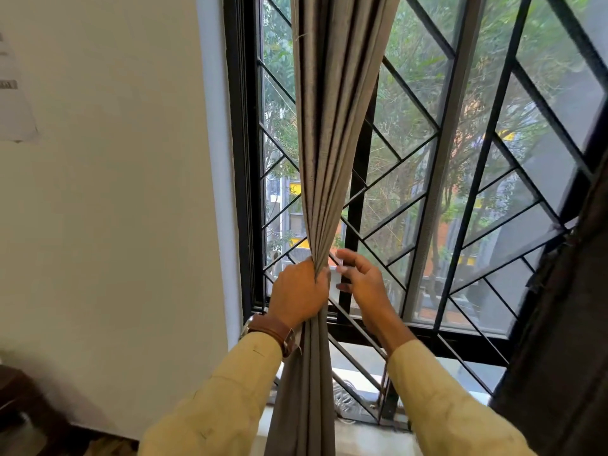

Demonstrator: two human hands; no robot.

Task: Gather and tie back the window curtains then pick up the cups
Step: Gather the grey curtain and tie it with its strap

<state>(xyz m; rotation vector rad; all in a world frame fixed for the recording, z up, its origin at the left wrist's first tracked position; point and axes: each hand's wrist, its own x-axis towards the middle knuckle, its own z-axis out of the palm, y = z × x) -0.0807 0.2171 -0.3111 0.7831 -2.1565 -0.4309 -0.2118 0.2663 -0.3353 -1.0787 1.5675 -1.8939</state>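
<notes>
A grey curtain (332, 133) hangs in front of the window, gathered into a narrow bundle. My left hand (297, 292) grips that bundle at its waist, fingers wrapped round the folds. Just to the right, my right hand (360, 278) has curled fingers, and its thumb and fingertips pinch a small white strip (337, 278) against the bundle's right side. What the strip is fixed to is hidden. A second, darker curtain (566, 340) hangs at the right edge. No cups are in view.
Behind the curtain is a black-framed window (245, 159) with a diagonal metal grille (414, 149). A pale wall (115, 209) with a paper sheet (13, 93) fills the left. A stone sill (368, 436) runs below, and dark furniture (16, 399) stands at the lower left.
</notes>
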